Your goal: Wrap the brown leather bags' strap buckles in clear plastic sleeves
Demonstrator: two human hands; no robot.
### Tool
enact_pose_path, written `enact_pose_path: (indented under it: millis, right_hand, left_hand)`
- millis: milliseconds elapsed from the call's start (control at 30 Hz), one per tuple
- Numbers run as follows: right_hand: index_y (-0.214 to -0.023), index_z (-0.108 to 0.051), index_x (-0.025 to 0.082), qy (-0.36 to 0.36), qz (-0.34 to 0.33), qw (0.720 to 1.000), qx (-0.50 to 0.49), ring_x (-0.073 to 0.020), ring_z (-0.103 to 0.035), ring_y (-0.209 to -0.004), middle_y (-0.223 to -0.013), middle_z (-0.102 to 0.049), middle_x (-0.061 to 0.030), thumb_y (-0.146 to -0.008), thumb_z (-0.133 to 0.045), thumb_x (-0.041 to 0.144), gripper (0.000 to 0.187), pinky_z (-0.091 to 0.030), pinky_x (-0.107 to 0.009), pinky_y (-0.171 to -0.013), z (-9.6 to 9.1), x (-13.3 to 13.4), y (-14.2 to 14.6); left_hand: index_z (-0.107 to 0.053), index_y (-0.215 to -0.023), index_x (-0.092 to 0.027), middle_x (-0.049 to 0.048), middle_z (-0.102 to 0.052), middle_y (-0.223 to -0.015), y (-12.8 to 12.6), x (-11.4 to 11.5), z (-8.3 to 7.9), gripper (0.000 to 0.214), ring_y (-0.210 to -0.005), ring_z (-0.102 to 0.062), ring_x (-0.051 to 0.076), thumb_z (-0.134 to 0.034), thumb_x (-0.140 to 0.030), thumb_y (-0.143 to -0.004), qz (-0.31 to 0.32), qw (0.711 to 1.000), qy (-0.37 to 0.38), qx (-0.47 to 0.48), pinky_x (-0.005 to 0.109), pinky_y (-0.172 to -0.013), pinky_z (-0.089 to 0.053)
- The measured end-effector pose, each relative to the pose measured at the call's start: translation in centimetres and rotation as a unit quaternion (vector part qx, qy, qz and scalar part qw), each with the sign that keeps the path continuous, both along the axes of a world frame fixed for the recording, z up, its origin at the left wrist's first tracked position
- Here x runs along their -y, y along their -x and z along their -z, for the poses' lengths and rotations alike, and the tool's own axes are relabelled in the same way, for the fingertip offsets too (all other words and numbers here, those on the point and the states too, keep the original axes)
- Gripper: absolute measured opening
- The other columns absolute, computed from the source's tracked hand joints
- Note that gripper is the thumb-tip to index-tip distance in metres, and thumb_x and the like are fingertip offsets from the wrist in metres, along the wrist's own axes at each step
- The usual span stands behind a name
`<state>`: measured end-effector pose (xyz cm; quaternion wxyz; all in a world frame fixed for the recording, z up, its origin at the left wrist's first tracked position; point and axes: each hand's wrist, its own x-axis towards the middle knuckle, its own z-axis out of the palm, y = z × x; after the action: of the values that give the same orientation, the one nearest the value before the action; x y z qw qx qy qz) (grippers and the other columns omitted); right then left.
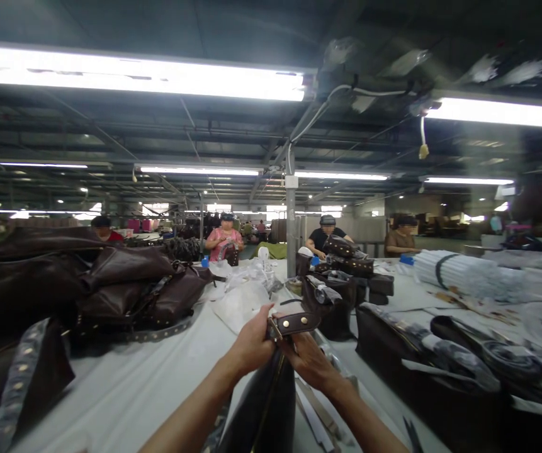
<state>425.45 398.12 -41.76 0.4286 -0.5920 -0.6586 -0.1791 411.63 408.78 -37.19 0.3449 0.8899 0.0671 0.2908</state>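
Note:
Both my hands are on a dark brown studded strap (299,323) with a metal buckle, raised above a dark leather bag (265,409). My left hand (254,340) is closed on the strap's buckle end, its thumb pointing up along it. Fingers of my right hand (311,358) are bent beneath the strap, gripping it from below, partly hidden by it. The bag stands in front of me between my forearms, with a zipper running along its top. Where the strap joins the bag is hard to make out.
Dark leather bags (133,283) are piled on the left of the white table (157,377). More bags (422,371) with wrapped straps stand on the right, near scissors (412,434). A pole (291,226) rises ahead. White rolls (454,270) lie back right; co-workers sit across the table.

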Motion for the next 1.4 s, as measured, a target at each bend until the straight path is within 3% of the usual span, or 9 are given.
enact_pose_path:
  millis: [133, 267, 367, 500, 667, 933, 1067, 1300, 1400]
  right_hand:
    - [-0.116, -0.061, 0.02, -0.038, -0.004, 0.999, 0.03, -0.0258, -0.062, -0.096, -0.105, -0.068, -0.011, -0.091, -0.04, 0.02, 0.033, -0.049, -0.046, -0.091, -0.3, -0.7, 0.7]
    - [-0.106, -0.066, 0.019, -0.051, 0.024, 0.998, 0.017, -0.0267, -0.062, -0.091, -0.098, -0.069, -0.0117, -0.088, -0.042, 0.015, 0.03, -0.053, -0.043, -0.079, -0.2, -1.4, 1.2]
    - [-0.111, -0.064, 0.018, -0.08, 0.023, 0.996, 0.027, -0.0278, -0.063, -0.096, -0.103, -0.068, -0.0143, -0.089, -0.04, 0.014, 0.033, -0.054, -0.044, -0.081, 0.2, -1.5, 1.5]
    - [-0.121, -0.056, 0.022, -0.101, -0.015, 0.995, 0.02, -0.0237, -0.061, -0.104, -0.109, -0.064, -0.0116, -0.092, -0.037, 0.014, 0.035, -0.053, -0.038, -0.087, 0.2, -1.1, 1.6]
    - [-0.117, -0.057, 0.022, -0.093, -0.008, 0.996, -0.012, -0.0216, -0.062, -0.095, -0.1, -0.063, -0.0086, -0.093, -0.041, 0.015, 0.03, -0.054, -0.035, -0.083, 0.0, -0.9, 2.0]
    - [-0.111, -0.058, 0.024, -0.074, -0.014, 0.994, -0.076, -0.0199, -0.064, -0.091, -0.099, -0.065, -0.0059, -0.091, -0.042, 0.015, 0.028, -0.052, -0.03, -0.078, -1.1, -0.7, 2.7]
    - [-0.098, -0.057, 0.022, -0.047, 0.025, 0.991, -0.12, -0.0193, -0.065, -0.074, -0.081, -0.066, -0.0028, -0.086, -0.047, 0.017, 0.017, -0.051, -0.026, -0.065, -1.2, -0.2, 2.3]
    - [-0.111, -0.052, 0.021, -0.078, 0.069, 0.986, -0.128, -0.0226, -0.068, -0.076, -0.08, -0.068, -0.004, -0.08, -0.041, 0.013, 0.034, -0.052, -0.029, -0.066, -1.0, -0.8, 1.3]
    - [-0.118, -0.049, 0.018, -0.102, 0.105, 0.981, -0.127, -0.0233, -0.068, -0.076, -0.082, -0.069, -0.0062, -0.074, -0.04, 0.009, 0.046, -0.052, -0.031, -0.068, -0.9, -1.3, 0.2]
  left_hand:
    - [-0.042, -0.139, -0.017, 0.0131, -0.045, -0.137, 0.7, 0.0, -1.9, 0.084, -0.128, -0.04, 0.03, -0.067, -0.012, -0.059, 0.085, 0.992, 0.077, -0.055, 0.041, -0.109, -0.029]
    - [-0.064, -0.119, -0.022, 0.008, -0.05, -0.132, 1.3, 0.8, -3.8, 0.062, -0.126, -0.039, 0.031, -0.074, -0.017, -0.058, 0.132, 0.989, 0.057, -0.022, 0.039, -0.109, -0.027]
    - [-0.069, -0.104, -0.018, 0.0057, -0.063, -0.108, 1.1, 1.3, -3.9, 0.037, -0.101, -0.054, 0.025, -0.07, -0.026, -0.068, 0.177, 0.974, 0.14, -0.009, 0.034, -0.092, -0.039]
    - [-0.067, -0.077, -0.014, 0.0012, -0.06, -0.069, 0.8, 1.4, -3.6, 0.022, -0.071, -0.052, 0.016, -0.067, -0.035, -0.074, 0.146, 0.951, 0.266, 0.068, 0.029, -0.074, -0.041]
    - [-0.068, -0.09, -0.014, 0.0074, -0.066, -0.093, 1.6, 0.5, -4.5, 0.032, -0.097, -0.054, 0.022, -0.068, -0.044, -0.078, 0.144, 0.919, 0.326, 0.169, 0.033, -0.091, -0.037]
    - [-0.056, -0.091, -0.016, 0.0023, -0.059, -0.088, 1.0, -0.2, -0.5, 0.023, -0.081, -0.054, 0.015, -0.067, -0.03, -0.076, 0.142, 0.919, 0.354, 0.1, 0.029, -0.079, -0.04]
    - [-0.052, -0.11, -0.019, 0.0024, -0.06, -0.097, 0.5, 0.6, 0.8, 0.047, -0.083, -0.056, 0.016, -0.065, -0.017, -0.064, 0.099, 0.913, 0.394, 0.04, 0.027, -0.071, -0.039]
    - [-0.056, -0.077, -0.015, -0.0053, -0.048, -0.059, 0.5, 1.7, 1.4, 0.033, -0.052, -0.04, 0.008, -0.072, -0.043, -0.068, 0.112, 0.896, 0.428, 0.043, 0.022, -0.052, -0.028]
    - [-0.05, -0.069, -0.016, -0.0072, -0.042, -0.055, 1.2, 0.8, 1.8, 0.036, -0.05, -0.034, 0.007, -0.07, -0.046, -0.066, 0.064, 0.923, 0.379, 0.027, 0.021, -0.05, -0.023]
